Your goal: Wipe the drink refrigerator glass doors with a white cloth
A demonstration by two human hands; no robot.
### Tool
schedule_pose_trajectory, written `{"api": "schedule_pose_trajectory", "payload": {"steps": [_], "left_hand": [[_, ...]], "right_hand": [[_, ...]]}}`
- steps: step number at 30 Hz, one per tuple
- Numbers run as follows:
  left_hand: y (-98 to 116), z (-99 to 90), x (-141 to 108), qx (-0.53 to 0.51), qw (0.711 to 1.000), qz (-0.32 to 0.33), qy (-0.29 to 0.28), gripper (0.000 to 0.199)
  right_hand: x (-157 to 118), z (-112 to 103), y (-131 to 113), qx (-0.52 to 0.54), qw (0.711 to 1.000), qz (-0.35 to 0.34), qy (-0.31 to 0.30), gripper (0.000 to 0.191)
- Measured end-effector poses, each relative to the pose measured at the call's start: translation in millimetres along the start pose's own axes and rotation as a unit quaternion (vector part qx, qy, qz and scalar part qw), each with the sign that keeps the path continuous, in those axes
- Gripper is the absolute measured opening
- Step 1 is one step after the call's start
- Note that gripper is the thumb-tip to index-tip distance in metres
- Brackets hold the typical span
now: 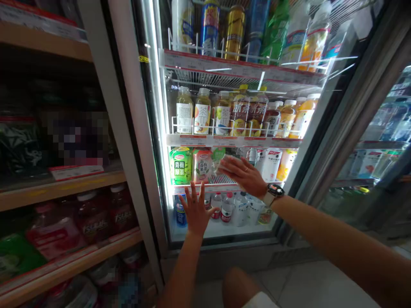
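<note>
My left hand (196, 211) has its fingers spread wide, palm toward the glass door (221, 237) of a lit drinks cooler, low in front of the bottom shelves. Higher and to the right, my right hand (244, 174) stretches flat with fingers together, a watch (275, 190) on its wrist. Beneath its fingertips shows the edge of a pale, crumpled cloth (219, 167), pressed toward the glass; most of it is hidden. Behind the hands stand a green drink bottle (180, 165) and a red-labelled drink bottle (202, 166).
Upper cooler shelves hold bottled teas (202, 112) and cans (234, 32). A wooden rack (70, 192) with packaged drinks stands at the left. Another glass-fronted cooler (369, 145) is on the right. My knee (239, 288) shows above the tiled floor (289, 282).
</note>
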State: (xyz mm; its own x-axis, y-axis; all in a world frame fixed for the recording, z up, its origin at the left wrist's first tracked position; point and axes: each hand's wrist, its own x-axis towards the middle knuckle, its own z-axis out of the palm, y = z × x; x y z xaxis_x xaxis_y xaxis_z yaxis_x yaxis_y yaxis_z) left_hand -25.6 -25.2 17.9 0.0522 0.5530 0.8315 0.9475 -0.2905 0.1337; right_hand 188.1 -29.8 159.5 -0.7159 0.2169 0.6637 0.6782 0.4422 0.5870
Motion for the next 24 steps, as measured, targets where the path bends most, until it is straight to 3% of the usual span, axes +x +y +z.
{"api": "schedule_pose_trajectory", "payload": {"steps": [3,5,11,15,19,24], "left_hand": [[1,-2.8,1,-0.006,1.0,-0.004,0.0,0.113],[1,-3.9,1,-0.01,1.0,0.002,0.007,0.114],[-2,-6.0,1,-0.008,1.0,0.016,0.02,0.109],[-8,-7.8,0,-0.015,0.999,0.031,0.026,0.106],[-13,-7.8,-1,-0.023,0.998,0.046,0.022,0.114],[-5,-3.7,-6,-0.039,0.998,0.033,0.034,0.112]], "right_hand": [[10,-5,14,0.003,0.996,0.073,0.042,0.073],[6,2,5,0.022,0.995,0.094,0.037,0.074],[-44,47,-64,0.061,0.997,-0.026,-0.042,0.054],[-71,58,-84,0.062,0.993,-0.079,-0.056,0.051],[-66,38,-53,0.035,0.992,-0.109,-0.05,0.046],[-44,-14,39,-0.035,0.998,-0.055,-0.025,0.053]]}}
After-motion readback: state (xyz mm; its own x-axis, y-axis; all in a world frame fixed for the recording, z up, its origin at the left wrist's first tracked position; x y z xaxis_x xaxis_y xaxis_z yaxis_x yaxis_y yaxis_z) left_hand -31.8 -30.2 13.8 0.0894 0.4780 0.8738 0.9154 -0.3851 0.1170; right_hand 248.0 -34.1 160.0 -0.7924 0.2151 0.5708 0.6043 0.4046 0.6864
